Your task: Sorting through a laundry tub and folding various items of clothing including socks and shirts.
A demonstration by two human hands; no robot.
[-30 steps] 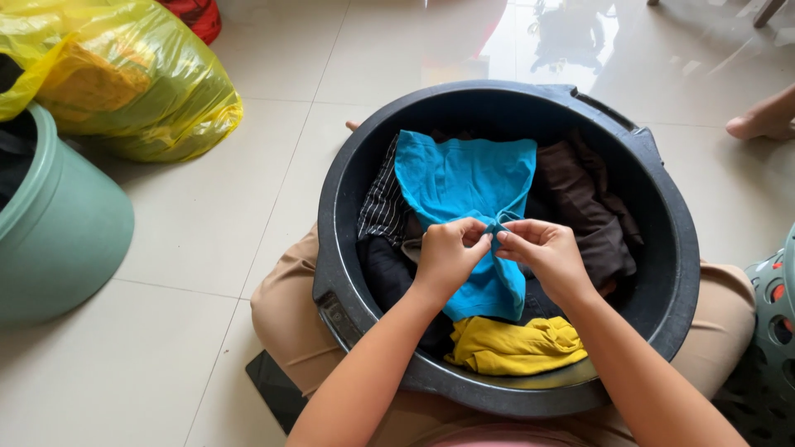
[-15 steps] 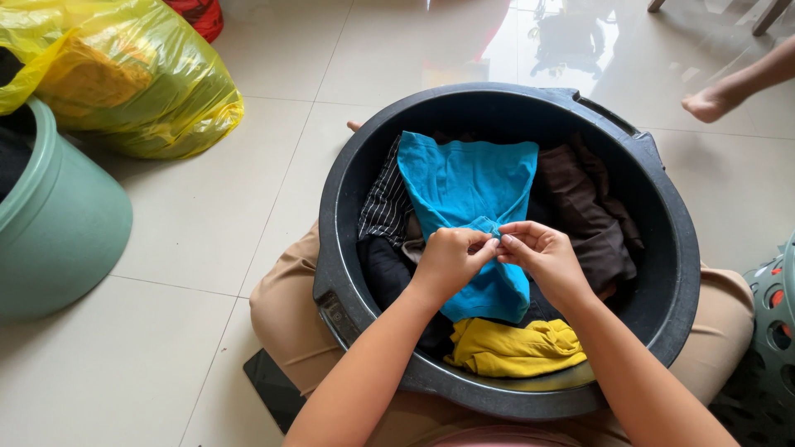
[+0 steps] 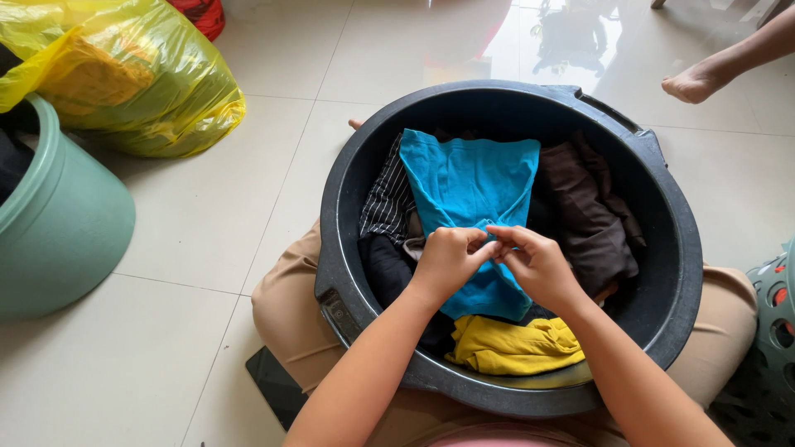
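Now, on the pale floor (image 3: 207, 232) the biggest thing is the black tub (image 3: 679, 248), resting on the lap of the seated person and full of clothes. To the person's left stand a green bin (image 3: 66, 232) and a yellow bag (image 3: 141, 83); a grey basket (image 3: 766, 331) shows at the right edge, and another person's foot (image 3: 691, 83) is beyond the tub. Inside the tub the blue shirt (image 3: 468, 178) lies on top, its long axis running away from the person, from near the yellow cloth (image 3: 513, 343) up to the far side. A brown garment (image 3: 588, 215) lies to its right, a striped one (image 3: 385, 203) to its left. Both hands meet at the middle of the shirt: left hand (image 3: 447, 261) and right hand (image 3: 538, 265) touch at the fingertips, each pinching the same blue fold. Neither hand is nearer than the other.
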